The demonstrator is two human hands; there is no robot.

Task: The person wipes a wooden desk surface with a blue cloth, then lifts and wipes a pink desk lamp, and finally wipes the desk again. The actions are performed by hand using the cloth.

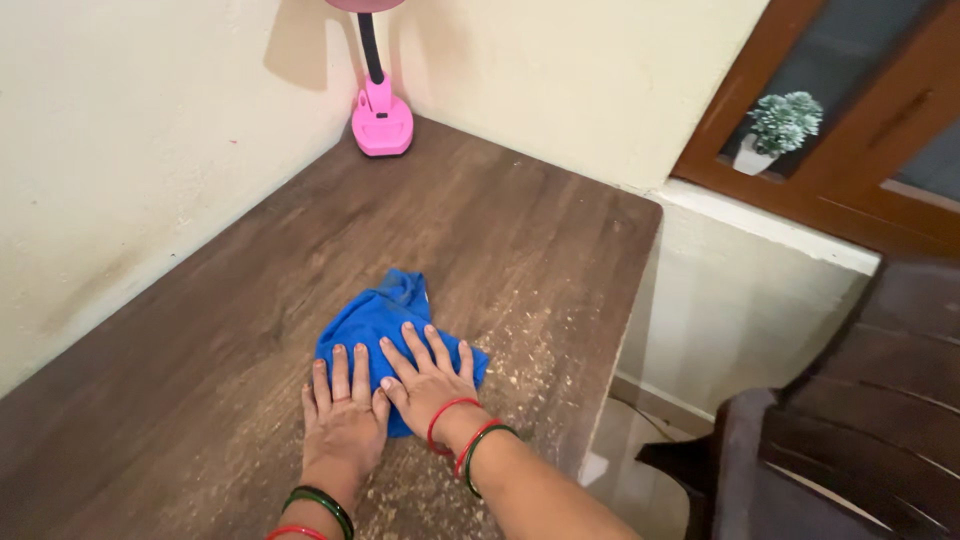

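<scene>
A crumpled blue cloth (pixel 375 318) lies on the dark wooden table (pixel 300 260), a little right of centre. Both my hands press flat on its near edge. My left hand (pixel 343 415) rests palm down with fingers spread on the cloth's lower left part. Beside it, my right hand (pixel 430 378) is also flat, its fingers fanned over the lower right part. Red and green bangles circle both wrists. Pale crumbs or dust (pixel 525 350) speckle the wood to the right of the cloth and around my wrists.
A pink desk lamp (pixel 381 118) stands in the far corner where two cream walls meet. The table's right edge (pixel 620 330) drops off to the floor. A dark brown plastic chair (pixel 830 430) stands at the right. A small potted plant (pixel 778 128) sits on the window ledge.
</scene>
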